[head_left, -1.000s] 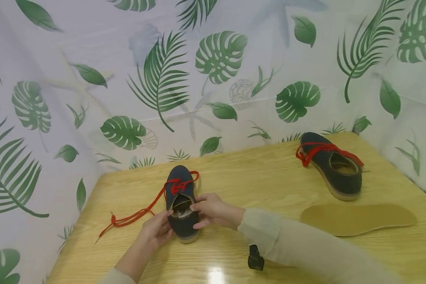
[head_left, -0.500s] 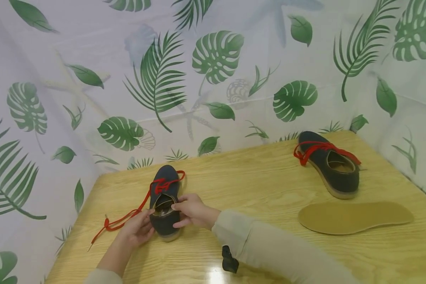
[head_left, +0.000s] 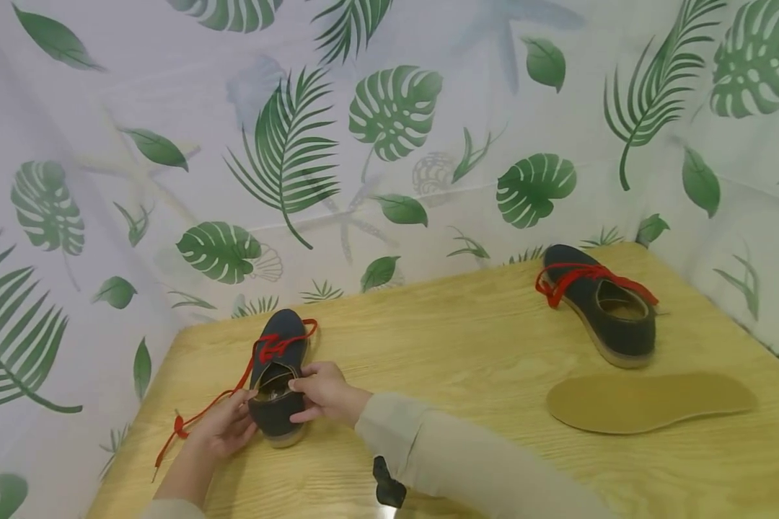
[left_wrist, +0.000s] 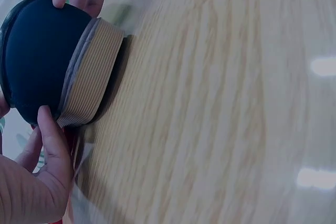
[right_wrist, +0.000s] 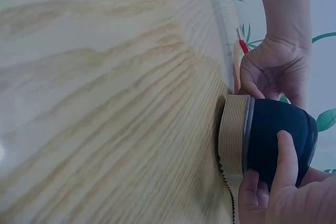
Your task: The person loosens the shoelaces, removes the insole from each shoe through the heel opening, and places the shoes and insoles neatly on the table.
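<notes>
The pale wood-grain worktop [head_left: 441, 339] carries everything here. On its left half sits the dark shoe [head_left: 273, 418] between the hands; its mate, the laced shoe [head_left: 587, 303], stands well apart at the far right.

The handled shoe could twist or skid, I judge, should the two hands pull unevenly, since they hold only its heel end. Its long axis runs near to far, toe at the far end, heel towards the person. Whether its heel bears fully on the worktop I cannot tell.

A tan insole [head_left: 649, 404] lies flat just near of the laced shoe, its length running left to right.

The left hand [head_left: 223, 427] pinches the left side of the shoe's collar; the right hand [head_left: 327, 391] pinches the right side, fingers against the heel.

The red lace [head_left: 180, 425] trails near and left beside the left wrist, which might snag it.
</notes>
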